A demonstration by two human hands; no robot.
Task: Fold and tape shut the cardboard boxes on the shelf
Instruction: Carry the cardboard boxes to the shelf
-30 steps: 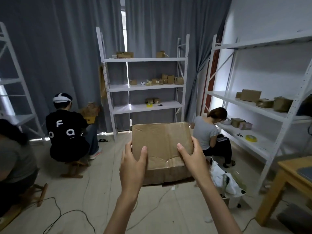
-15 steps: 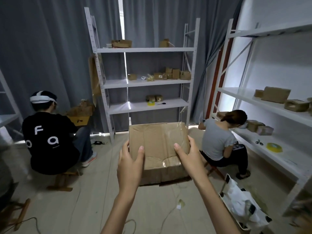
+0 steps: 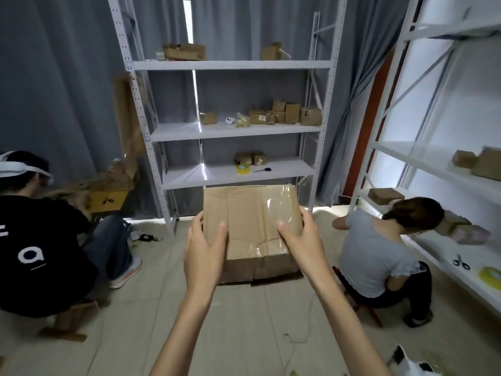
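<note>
**Box being carried up to the shelf**

The box [image 3: 250, 226] is hanging in the air between both hands, just in front of the bottom board of the shelf [image 3: 238, 173], above the floor. The left hand [image 3: 206, 248] and right hand [image 3: 301, 240] are each clamping a side, thumbs lying on the top face, fingers wrapping round the edges. Compared with a second ago, the shelf is filling far more of the view and the box is sitting right under its lowest board, so the person is closing in; the box is probably about to be set down there for more taping or as done

The cardboard is brown, creased and dented, squarish and fairly flat; glossy clear tape is shining across its top right corner and along the front seam. On the board behind, a yellow tape roll [image 3: 242, 169] and scissors [image 3: 262, 169] are lying beside two small boxes
</note>
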